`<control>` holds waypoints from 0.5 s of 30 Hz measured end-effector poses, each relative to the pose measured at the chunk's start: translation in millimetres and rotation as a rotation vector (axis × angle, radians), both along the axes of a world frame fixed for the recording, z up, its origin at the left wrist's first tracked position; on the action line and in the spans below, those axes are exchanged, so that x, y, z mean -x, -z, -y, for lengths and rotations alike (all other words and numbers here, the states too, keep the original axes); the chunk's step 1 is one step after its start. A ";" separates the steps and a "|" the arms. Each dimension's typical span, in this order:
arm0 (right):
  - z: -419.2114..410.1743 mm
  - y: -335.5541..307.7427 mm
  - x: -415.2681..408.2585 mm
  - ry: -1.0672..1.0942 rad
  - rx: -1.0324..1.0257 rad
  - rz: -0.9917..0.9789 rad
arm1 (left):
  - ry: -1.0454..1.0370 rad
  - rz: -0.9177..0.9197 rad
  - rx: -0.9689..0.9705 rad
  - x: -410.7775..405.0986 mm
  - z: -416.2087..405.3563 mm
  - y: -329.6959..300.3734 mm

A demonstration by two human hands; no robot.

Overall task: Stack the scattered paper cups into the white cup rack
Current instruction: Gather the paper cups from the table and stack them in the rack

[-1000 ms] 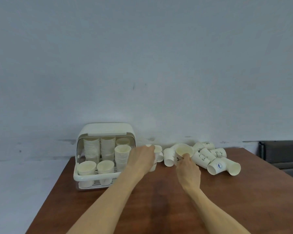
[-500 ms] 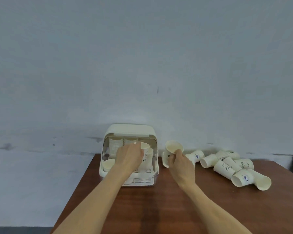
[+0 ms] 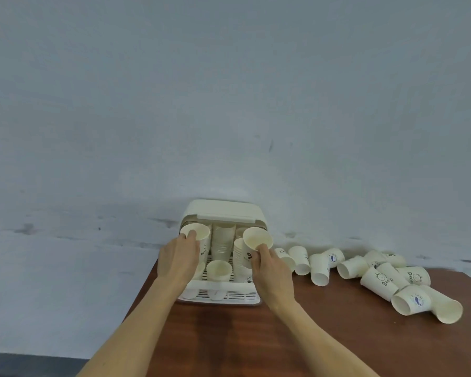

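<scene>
Brown wood grain covers the table (image 3: 229, 336), which runs back to a pale grey-blue wall (image 3: 229, 104). Nearest to the viewer, two bare forearms reach forward to the white cup rack (image 3: 218, 292), which stands at the table's far left edge against the wall.

Over the rack's left side, the left hand (image 3: 178, 258) curls its fingers round an upright paper cup (image 3: 196, 235), thumb at the rim. Over the rack's right side, the right hand (image 3: 269, 263) grips a second cup (image 3: 256, 240), tilted so its cream inside faces the viewer; dark print shows on its side.

The rack is a cream plastic box with a slatted base, a raised front rail and a domed lid (image 3: 223, 210) swung up at the back. Inside it, a single cup (image 3: 218, 269) sits at the front and tall nested stacks (image 3: 223, 242) stand behind.

Right of the rack, the scattered cups (image 3: 378, 276) lie on their sides in a loose row, white with small blue and black prints.

Compared with half a second ago, both hands are deeper over the rack, and the right hand's cup, then beside the rack, is now above it.
</scene>
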State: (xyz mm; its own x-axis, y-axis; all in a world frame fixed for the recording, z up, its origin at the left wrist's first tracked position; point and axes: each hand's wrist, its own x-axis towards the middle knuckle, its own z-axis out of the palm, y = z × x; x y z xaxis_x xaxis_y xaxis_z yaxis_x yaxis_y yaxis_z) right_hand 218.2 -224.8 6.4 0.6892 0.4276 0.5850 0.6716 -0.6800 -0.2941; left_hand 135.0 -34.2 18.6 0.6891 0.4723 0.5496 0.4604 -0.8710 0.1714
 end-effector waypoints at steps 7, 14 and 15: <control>-18.3 4.8 3.5 -0.009 -0.061 0.047 | 0.002 -0.055 0.069 -1.5 -12.8 25.7; -30.1 12.6 2.2 -0.046 -0.102 0.005 | -0.030 -0.238 0.048 -2.2 -14.0 44.4; -32.1 15.4 1.4 -0.061 -0.089 0.014 | -0.036 -0.254 0.044 -2.0 -13.6 46.6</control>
State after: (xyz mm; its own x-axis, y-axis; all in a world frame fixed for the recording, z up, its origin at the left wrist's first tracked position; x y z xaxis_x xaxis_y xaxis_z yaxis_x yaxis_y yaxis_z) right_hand 216.8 -192.7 -9.0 0.6546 0.4146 0.6321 0.7157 -0.6090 -0.3418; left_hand 137.0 -20.6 -27.9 0.7847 0.5186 0.3396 0.5239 -0.8476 0.0841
